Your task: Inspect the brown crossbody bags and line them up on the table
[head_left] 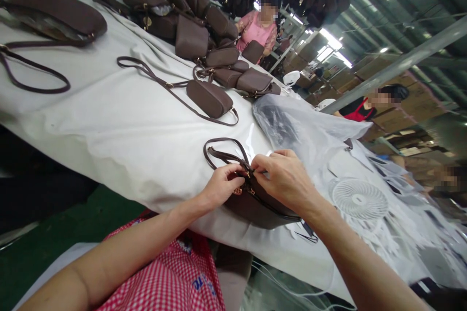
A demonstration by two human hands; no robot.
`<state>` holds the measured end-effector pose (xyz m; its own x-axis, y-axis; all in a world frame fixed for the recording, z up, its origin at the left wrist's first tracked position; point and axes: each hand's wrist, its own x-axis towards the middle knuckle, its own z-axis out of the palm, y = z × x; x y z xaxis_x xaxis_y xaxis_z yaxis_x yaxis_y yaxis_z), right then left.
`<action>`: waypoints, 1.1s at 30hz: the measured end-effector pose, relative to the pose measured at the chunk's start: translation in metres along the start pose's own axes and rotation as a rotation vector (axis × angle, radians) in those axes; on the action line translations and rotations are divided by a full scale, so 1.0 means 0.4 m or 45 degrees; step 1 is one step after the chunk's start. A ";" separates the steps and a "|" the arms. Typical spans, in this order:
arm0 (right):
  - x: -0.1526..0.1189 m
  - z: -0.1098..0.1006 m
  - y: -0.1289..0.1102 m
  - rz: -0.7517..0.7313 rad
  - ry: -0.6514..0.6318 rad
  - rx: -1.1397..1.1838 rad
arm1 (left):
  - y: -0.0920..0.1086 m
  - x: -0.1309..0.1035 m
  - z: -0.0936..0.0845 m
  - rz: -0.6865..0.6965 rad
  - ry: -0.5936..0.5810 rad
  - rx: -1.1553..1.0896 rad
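A dark brown handbag (pixel 268 209) with gold-coloured fittings lies at the table edge nearest me. Its thin brown strap (pixel 228 141) loops up and away from the bag's left end. My left hand (pixel 224 185) pinches the strap end beside a gold ring and a small gold charm (pixel 238 191). Close against it, my right hand (pixel 280 175) is closed on the strap at the same fitting, fingers bent. The fingertips hide the exact part between them.
A finished-looking brown bag (pixel 209 99) with a strap lies beyond my hands. More brown bags (pixel 191 38) are heaped farther back, and another bag (pixel 58 9) is far left. Clear plastic (pixel 292 116) and a white fan (pixel 359 199) are right. Several people stand around the white table (pixel 91 131).
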<state>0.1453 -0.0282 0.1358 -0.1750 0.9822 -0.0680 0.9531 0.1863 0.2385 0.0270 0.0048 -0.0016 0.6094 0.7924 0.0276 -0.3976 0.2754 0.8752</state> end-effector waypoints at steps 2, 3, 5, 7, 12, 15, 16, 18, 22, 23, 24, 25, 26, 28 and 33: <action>0.006 -0.007 -0.011 -0.003 -0.040 -0.085 | -0.002 0.000 0.003 0.002 0.003 -0.005; 0.009 -0.009 -0.016 -0.009 -0.074 -0.117 | -0.003 0.001 0.004 0.016 0.004 -0.011; 0.016 -0.012 -0.024 -0.027 -0.156 -0.168 | -0.005 0.003 0.008 0.050 0.013 -0.028; 0.024 -0.013 -0.030 -0.033 -0.211 -0.217 | -0.005 0.006 0.013 0.064 0.031 -0.025; 0.038 -0.008 -0.035 -0.011 -0.266 -0.282 | -0.002 0.002 0.029 0.046 0.161 0.148; 0.038 -0.005 -0.031 -0.023 -0.287 -0.267 | -0.007 -0.001 0.040 0.152 0.246 0.315; 0.036 -0.005 -0.028 -0.033 -0.296 -0.256 | -0.009 -0.001 0.041 0.207 0.257 0.371; 0.034 -0.010 -0.017 -0.068 -0.323 -0.202 | -0.008 -0.001 0.037 0.324 0.247 0.489; 0.035 -0.032 0.025 -0.160 -0.316 0.001 | 0.030 -0.003 -0.008 0.466 0.079 0.831; 0.038 -0.038 0.038 -0.175 -0.303 0.049 | 0.048 -0.004 -0.025 0.485 0.026 0.932; 0.042 -0.043 0.050 -0.189 -0.300 0.101 | 0.069 -0.006 -0.042 0.505 -0.021 1.023; 0.047 -0.047 0.060 -0.203 -0.310 0.165 | 0.090 -0.008 -0.058 0.526 -0.051 1.097; 0.053 -0.049 0.067 -0.223 -0.332 0.245 | 0.110 -0.009 -0.072 0.548 -0.063 1.149; 0.068 -0.051 0.072 -0.272 -0.376 0.429 | 0.142 -0.007 -0.094 0.593 -0.033 1.181; 0.110 -0.037 0.041 -0.301 -0.214 0.617 | 0.165 0.014 -0.121 0.601 0.106 1.011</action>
<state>0.1494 0.0182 0.1509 -0.3938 0.8903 -0.2284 0.9040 0.3302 -0.2715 -0.0291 0.0540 0.0331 0.4404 0.7724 0.4577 0.0130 -0.5152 0.8570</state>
